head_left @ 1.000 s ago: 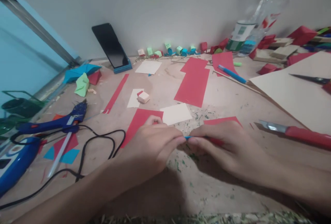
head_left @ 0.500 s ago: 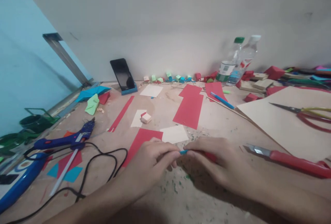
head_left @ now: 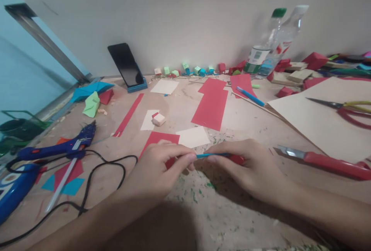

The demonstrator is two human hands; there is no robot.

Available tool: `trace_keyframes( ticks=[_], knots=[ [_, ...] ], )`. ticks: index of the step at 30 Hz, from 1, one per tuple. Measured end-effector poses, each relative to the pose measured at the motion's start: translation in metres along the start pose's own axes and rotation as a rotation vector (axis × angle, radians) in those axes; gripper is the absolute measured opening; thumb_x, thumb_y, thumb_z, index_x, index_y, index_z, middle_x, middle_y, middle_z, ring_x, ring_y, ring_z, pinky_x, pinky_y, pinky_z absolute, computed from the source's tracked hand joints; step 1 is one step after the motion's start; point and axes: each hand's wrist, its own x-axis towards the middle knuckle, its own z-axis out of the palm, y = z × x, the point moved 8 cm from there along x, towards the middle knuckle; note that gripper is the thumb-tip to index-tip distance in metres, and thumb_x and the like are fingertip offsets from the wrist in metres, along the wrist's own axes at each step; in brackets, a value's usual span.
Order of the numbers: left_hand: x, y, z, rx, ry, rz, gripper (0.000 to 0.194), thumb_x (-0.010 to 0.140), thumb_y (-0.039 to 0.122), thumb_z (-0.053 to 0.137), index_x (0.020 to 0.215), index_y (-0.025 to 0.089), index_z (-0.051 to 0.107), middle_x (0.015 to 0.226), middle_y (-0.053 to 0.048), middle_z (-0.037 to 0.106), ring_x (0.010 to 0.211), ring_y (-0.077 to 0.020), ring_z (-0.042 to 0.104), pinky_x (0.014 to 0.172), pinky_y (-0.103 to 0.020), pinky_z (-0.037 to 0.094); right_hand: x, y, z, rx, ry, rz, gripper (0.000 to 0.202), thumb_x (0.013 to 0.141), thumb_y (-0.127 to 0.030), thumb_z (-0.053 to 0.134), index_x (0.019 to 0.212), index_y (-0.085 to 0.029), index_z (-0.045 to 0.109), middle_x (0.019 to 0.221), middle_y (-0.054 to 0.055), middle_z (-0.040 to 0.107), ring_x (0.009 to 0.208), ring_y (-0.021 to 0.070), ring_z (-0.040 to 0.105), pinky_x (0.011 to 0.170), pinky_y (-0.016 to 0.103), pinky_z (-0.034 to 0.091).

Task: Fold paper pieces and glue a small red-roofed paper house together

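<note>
Near the middle of the desk both hands pinch one thin blue strip (head_left: 202,156). My left hand (head_left: 166,164) closes on its left end, thumb against the fingers. On the strip's right part my right hand (head_left: 246,162) is closed, and a small red piece (head_left: 237,159) shows under its fingers. Red paper (head_left: 158,138) lies partly behind my left hand, beside a cream sheet (head_left: 193,137). Further back, a small pale block (head_left: 159,119) with a red part rests by another cream piece.
A glue gun (head_left: 82,137) with its black cable (head_left: 89,179) lies left. To the right are a red-handled cutter (head_left: 333,164) and scissors (head_left: 339,106). A phone (head_left: 126,65), small blocks and two bottles (head_left: 257,55) stand along the wall.
The view has shifted, so the desk items appear higher. More of the blue strip shows between and along the fingers, and my hands are slightly further apart.
</note>
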Motion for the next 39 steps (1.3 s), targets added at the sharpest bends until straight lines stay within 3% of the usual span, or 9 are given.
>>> trace_keyframes(
  ticks=[7,14,17,22,27,34,39],
  knots=[
    [-0.001,0.003,0.002,0.089,0.021,0.074,0.023,0.099,0.025,0.058,0.084,0.024,0.076,0.079,0.004,0.078,0.076,-0.0166,0.069,0.077,-0.031,0.046,0.002,0.003,0.004,-0.036,-0.039,0.022,0.017,0.097,-0.019,0.066,0.093,-0.02,0.082,0.085,0.0,0.083,0.073,0.0148,0.075,0.069,0.021,0.055],
    [-0.006,0.01,0.012,0.247,-0.045,0.206,0.016,0.102,0.026,0.056,0.097,0.023,0.071,0.096,0.002,0.079,0.087,-0.0177,0.068,0.084,-0.033,0.041,-0.003,-0.008,0.01,-0.193,-0.074,-0.159,0.023,0.102,-0.018,0.058,0.091,-0.016,0.078,0.077,0.001,0.077,0.065,0.0106,0.067,0.064,0.019,0.047],
    [-0.005,0.011,0.021,0.282,-0.12,0.268,0.023,0.106,0.026,0.052,0.094,0.021,0.071,0.097,0.001,0.079,0.086,-0.0183,0.067,0.083,-0.034,0.039,-0.004,-0.009,0.014,-0.199,-0.099,-0.207,0.025,0.103,-0.02,0.055,0.088,-0.015,0.075,0.073,0.001,0.074,0.063,0.0108,0.063,0.062,0.021,0.045],
    [-0.004,0.011,0.024,0.318,-0.136,0.33,0.028,0.107,0.017,0.044,0.095,0.018,0.069,0.092,-0.001,0.077,0.082,-0.0183,0.064,0.08,-0.034,0.037,-0.002,0.0,0.013,-0.1,-0.133,-0.055,0.018,0.1,-0.018,0.059,0.095,-0.017,0.077,0.085,0.0,0.079,0.074,0.011,0.069,0.071,0.021,0.05],
    [-0.005,0.011,0.029,0.348,-0.147,0.322,0.028,0.106,0.015,0.041,0.092,0.017,0.065,0.087,0.0,0.072,0.077,-0.0179,0.059,0.079,-0.035,0.034,0.0,0.004,0.015,-0.074,-0.189,0.025,0.017,0.097,-0.015,0.062,0.093,-0.019,0.078,0.084,0.0,0.08,0.072,0.012,0.07,0.068,0.021,0.05],
    [-0.006,0.001,0.036,0.383,-0.223,0.262,0.033,0.109,0.022,0.035,0.096,0.019,0.066,0.095,-0.003,0.074,0.085,-0.0216,0.062,0.08,-0.036,0.035,0.0,0.005,0.02,-0.077,-0.232,-0.04,0.024,0.1,-0.019,0.059,0.086,-0.017,0.078,0.079,0.001,0.078,0.065,0.0114,0.066,0.062,0.022,0.046],
    [-0.002,-0.008,0.033,0.442,-0.222,0.185,0.036,0.109,0.026,0.034,0.093,0.019,0.065,0.091,-0.004,0.074,0.082,-0.0242,0.062,0.077,-0.037,0.035,0.003,0.011,0.016,-0.022,-0.22,0.06,0.014,0.096,-0.018,0.066,0.097,-0.019,0.079,0.081,-0.002,0.079,0.07,0.0116,0.068,0.066,0.021,0.049]
  ],
)
